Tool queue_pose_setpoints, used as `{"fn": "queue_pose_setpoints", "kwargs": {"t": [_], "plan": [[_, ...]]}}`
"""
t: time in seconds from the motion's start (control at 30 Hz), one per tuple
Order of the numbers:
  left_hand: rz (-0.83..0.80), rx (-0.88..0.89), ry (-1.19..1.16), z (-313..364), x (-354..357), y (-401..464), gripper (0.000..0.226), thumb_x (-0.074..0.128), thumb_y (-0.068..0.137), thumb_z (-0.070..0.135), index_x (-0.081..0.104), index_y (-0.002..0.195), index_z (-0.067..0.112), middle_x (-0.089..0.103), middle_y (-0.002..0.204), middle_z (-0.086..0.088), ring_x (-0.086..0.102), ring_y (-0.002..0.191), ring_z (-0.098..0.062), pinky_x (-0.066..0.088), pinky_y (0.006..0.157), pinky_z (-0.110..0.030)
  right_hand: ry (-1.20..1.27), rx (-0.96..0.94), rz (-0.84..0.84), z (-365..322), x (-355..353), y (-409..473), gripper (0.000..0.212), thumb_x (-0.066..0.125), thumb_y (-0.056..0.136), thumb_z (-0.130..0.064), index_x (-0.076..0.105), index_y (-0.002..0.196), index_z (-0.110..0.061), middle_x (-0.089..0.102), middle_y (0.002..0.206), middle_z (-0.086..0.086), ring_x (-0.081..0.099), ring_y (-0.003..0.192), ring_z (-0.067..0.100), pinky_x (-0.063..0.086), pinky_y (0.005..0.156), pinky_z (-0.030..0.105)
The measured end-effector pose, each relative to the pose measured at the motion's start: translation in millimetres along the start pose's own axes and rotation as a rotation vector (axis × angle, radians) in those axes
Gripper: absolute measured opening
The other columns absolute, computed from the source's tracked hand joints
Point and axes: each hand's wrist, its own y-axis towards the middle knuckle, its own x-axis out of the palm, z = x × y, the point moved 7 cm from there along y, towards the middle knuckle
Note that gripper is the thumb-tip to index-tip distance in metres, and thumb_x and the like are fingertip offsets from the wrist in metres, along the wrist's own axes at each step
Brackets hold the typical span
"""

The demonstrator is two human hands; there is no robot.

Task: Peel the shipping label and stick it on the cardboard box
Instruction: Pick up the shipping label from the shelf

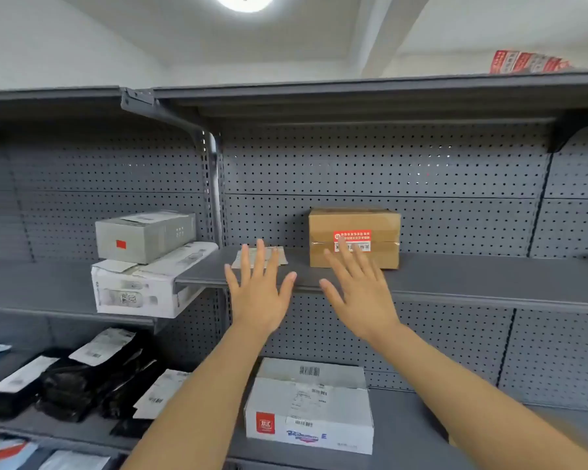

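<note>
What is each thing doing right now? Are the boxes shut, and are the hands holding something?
left hand: open, fingers spread, holding nothing
right hand: open, fingers spread, holding nothing
shipping label: lying flat on the shelf, not yet picked up
cardboard box: shut, taped, upright, with a red and white sticker on its front
white box: shut, on the lower shelf
grey box: shut, stacked on another box

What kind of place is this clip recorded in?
Probably a parcel stockroom or packing area: grey metal shelving with pegboard backing, a taped cardboard box, black mailer bags with labels, and a loose shipping label on the shelf.
</note>
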Motion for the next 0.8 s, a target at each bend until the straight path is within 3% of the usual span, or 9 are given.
{"fn": "queue_pose_setpoints", "kwargs": {"t": [0.07,0.13,0.23,0.3,0.4,0.5,0.6,0.73,0.8], "plan": [[0.027,-0.079,-0.049,-18.4,2.3,23.4,0.056,0.028,0.095,0.047,0.028,0.145,0.021,0.008,0.16,-0.004,-0.005,0.147,-0.023,-0.004,0.115,-0.053,0.168,0.058,-0.034,-2.4,14.4,22.8,0.047,0.031,0.097,-0.042,0.04,0.138,-0.019,0.027,0.156,0.002,0.029,0.141,0.023,0.033,0.11,0.043],[0.045,-0.12,-0.12,-37.6,5.3,54.5,0.043,0.042,0.093,0.032,0.049,0.132,0.014,0.034,0.151,-0.01,0.024,0.142,-0.027,0.015,0.115,-0.052,0.313,0.147,-0.072,-2.9,30.1,52.8,0.031,0.041,0.096,-0.028,0.057,0.118,-0.012,0.055,0.13,0.006,0.056,0.112,0.025,0.049,0.088,0.037],[-0.025,-0.145,-0.241,-54.0,17.3,90.0,0.028,0.05,0.088,0.02,0.066,0.108,0.008,0.061,0.122,-0.012,0.058,0.108,-0.031,0.046,0.092,-0.043,0.442,0.257,-0.132,0.2,61.6,97.2,0.019,0.044,0.091,-0.012,0.063,0.093,-0.01,0.069,0.104,0.012,0.063,0.086,0.025,0.05,0.072,0.031],[-0.148,-0.168,-0.224,-63.1,31.1,106.8,0.025,0.05,0.088,0.021,0.067,0.103,0.008,0.065,0.115,-0.013,0.06,0.1,-0.033,0.051,0.084,-0.039,0.446,0.295,-0.19,-0.1,83.9,121.8,0.021,0.043,0.09,-0.009,0.064,0.088,-0.008,0.071,0.1,0.014,0.063,0.086,0.028,0.05,0.072,0.031],[-0.282,-0.134,-0.204,-71.1,58.2,123.4,0.022,0.05,0.089,0.026,0.064,0.097,0.012,0.062,0.121,-0.01,0.058,0.106,-0.033,0.049,0.088,-0.037,0.432,0.333,-0.267,-3.0,120.5,151.2,0.028,0.042,0.089,-0.006,0.068,0.096,0.003,0.07,0.104,0.019,0.063,0.097,0.033,0.051,0.081,0.036],[-0.348,-0.049,-0.113,-76.1,84.3,139.3,0.031,0.044,0.089,0.03,0.063,0.108,0.013,0.059,0.124,-0.008,0.055,0.109,-0.032,0.046,0.09,-0.039,0.433,0.393,-0.353,-2.9,154.8,175.8,0.026,0.043,0.088,-0.004,0.062,0.092,0.012,0.067,0.099,0.024,0.062,0.096,0.037,0.047,0.074,0.035],[-0.375,-0.02,-0.076,-79.3,101.1,148.5,0.032,0.042,0.091,0.033,0.062,0.105,0.012,0.06,0.12,-0.01,0.054,0.109,-0.033,0.045,0.089,-0.042,0.395,0.432,-0.403,-1.6,173.4,192.5,0.021,0.042,0.089,-0.004,0.046,0.068,0.0,0.058,0.083,0.015,0.053,0.084,0.028,0.035,0.066,0.025],[-0.394,0.019,-0.087,-76.4,114.5,154.8,0.035,0.042,0.091,0.036,0.063,0.106,0.012,0.061,0.116,-0.011,0.054,0.108,-0.033,0.046,0.087,-0.043,0.337,0.47,-0.385,2.5,185.8,211.3,0.019,0.045,0.087,-0.004,0.045,0.068,-0.005,0.065,0.104,0.025,0.058,0.089,0.033,0.037,0.067,0.026],[-0.379,0.04,-0.095,-73.9,116.0,157.1,0.035,0.044,0.09,0.037,0.062,0.107,0.012,0.061,0.115,-0.011,0.054,0.107,-0.033,0.046,0.084,-0.043,0.303,0.5,-0.341,7.6,189.1,217.2,0.029,0.047,0.084,-0.002,0.039,0.058,-0.008,0.064,0.082,0.019,0.053,0.078,0.03,0.038,0.061,0.026]]}}
